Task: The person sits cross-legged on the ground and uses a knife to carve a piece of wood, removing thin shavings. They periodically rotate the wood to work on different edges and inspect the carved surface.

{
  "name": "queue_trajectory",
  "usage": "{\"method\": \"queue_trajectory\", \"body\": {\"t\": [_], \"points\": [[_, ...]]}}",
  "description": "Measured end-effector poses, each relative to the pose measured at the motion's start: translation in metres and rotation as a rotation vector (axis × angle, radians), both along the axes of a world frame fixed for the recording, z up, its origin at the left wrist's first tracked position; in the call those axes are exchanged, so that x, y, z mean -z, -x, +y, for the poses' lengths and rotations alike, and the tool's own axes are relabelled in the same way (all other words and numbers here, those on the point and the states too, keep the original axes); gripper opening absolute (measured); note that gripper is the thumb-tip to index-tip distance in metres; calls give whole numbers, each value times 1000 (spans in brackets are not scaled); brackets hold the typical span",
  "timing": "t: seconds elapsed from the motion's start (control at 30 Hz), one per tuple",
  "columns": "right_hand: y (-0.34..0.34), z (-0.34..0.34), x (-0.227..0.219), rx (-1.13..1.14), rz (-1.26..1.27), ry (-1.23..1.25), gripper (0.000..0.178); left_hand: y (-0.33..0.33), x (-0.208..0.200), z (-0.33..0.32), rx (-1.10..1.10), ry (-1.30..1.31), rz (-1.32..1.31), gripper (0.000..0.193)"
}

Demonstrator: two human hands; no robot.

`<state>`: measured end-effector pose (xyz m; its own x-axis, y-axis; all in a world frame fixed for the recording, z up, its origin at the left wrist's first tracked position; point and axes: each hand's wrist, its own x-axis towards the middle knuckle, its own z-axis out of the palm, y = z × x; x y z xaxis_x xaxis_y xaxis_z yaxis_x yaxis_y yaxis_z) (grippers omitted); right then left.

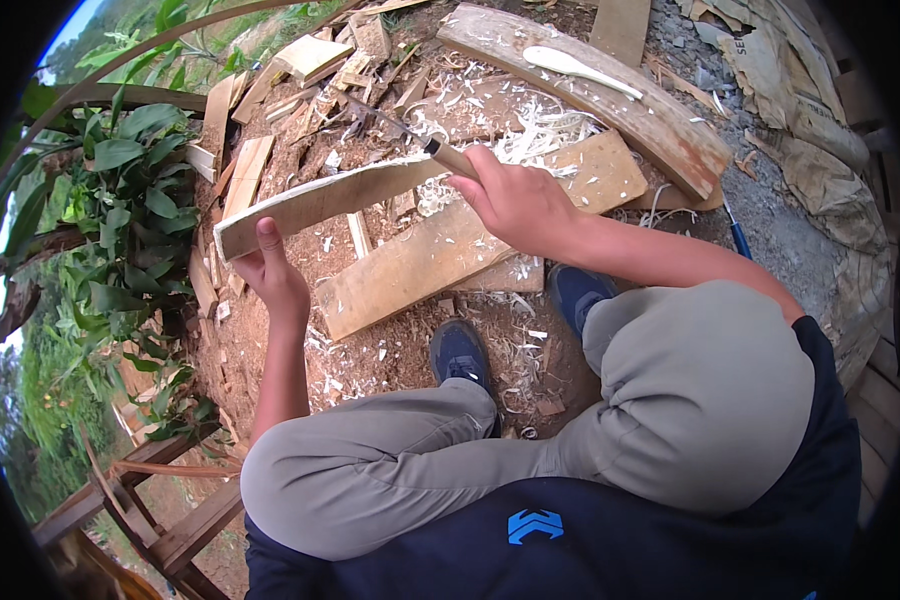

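Wooden slat (325, 203) is hanging in the air on the left, over the brown dirt (365, 360), with its left end coming nearer and its right end pointing far. The left hand (275, 277) is gripping that near left end, with the thumb pressing on the flat face and the other fingers mostly hiding behind. The right hand (518, 203) is closing tight around the wooden handle of a knife (454, 158), just beside the slat's far right end. The knife's thin dark blade is pointing far and left, and I cannot tell if it is touching the slat.

The slat is looking thin and long, so it is probably feeling light and quite stiff, not bendy like a soft thing. Its pale far edge is looking rough, so it is likely not being slippery, but it may be giving splinters. Holding the left end, with the thumb on the flat side, is seeming like a good way, since those fingers are being well apart from the blade.

Curly white shavings (545, 128) are lying on the far side, near a wide plank (425, 258).
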<state>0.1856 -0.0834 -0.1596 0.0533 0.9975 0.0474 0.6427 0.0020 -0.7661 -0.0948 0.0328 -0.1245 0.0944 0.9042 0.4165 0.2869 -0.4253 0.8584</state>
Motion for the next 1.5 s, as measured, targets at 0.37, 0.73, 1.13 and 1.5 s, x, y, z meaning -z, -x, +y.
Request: {"method": "queue_trajectory", "body": {"t": [0.37,0.73,1.13,1.5], "points": [[-1,7,-30,-137,-151,112,31,13,6,7,27,36,-3,48],[1,5,0,-34,-32,5,33,8,5,9,16,12,-15,45],[-3,7,-16,27,86,22,35,9,11,11,-1,-18,-51,44],[3,0,8,29,59,-91,31,15,12,13,-29,37,-76,46]]}}
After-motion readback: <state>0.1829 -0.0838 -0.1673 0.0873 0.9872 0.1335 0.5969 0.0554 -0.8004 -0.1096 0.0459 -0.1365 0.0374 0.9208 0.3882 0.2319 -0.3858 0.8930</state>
